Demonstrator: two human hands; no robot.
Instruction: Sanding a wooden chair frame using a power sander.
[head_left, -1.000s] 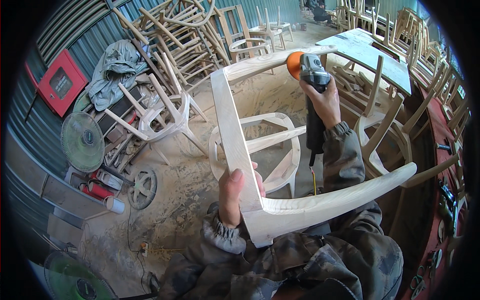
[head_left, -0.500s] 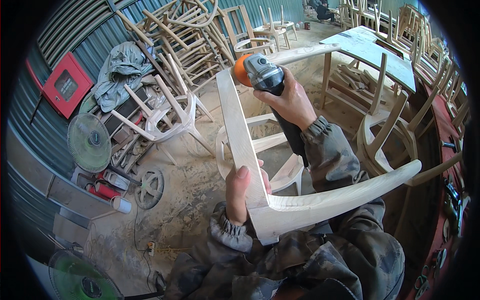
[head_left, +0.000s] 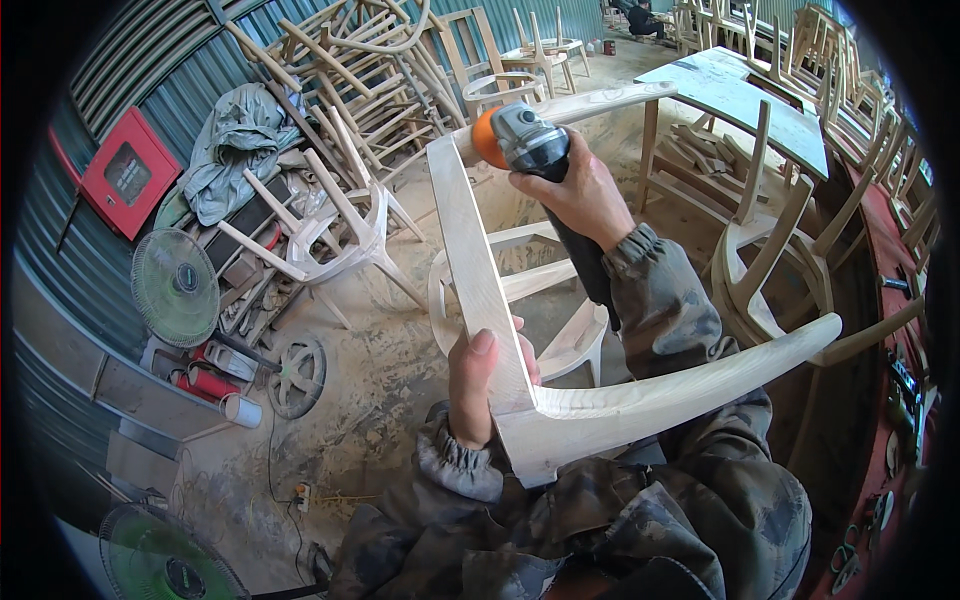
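Observation:
My right hand [head_left: 585, 198] is closed round the dark body of an angle grinder [head_left: 535, 145] with an orange disc. That disc sits against the inner far corner of a pale wooden chair frame [head_left: 475, 250], where a straight rail joins a curved arm; whether it touches the wood I cannot tell. My left hand [head_left: 475, 385] grips the straight rail near its close end, thumb on top and fingertips showing on the right side. A second curved arm of the frame reaches right across my right forearm. Below the frame stands a wooden chair base [head_left: 540, 285], partly hidden.
A wooden chair [head_left: 340, 235] stands at left, beside a green fan [head_left: 175, 288] and a red wall cabinet [head_left: 128, 172]. Chair frames are stacked at the back. Right are a pale-topped table [head_left: 720, 95], more chairs [head_left: 765, 260] and a red bench edge with tools. A cord crosses the floor.
The grinder has shifted very slightly along the far corner of the frame. Otherwise the view has moved a little, and both hands keep their hold.

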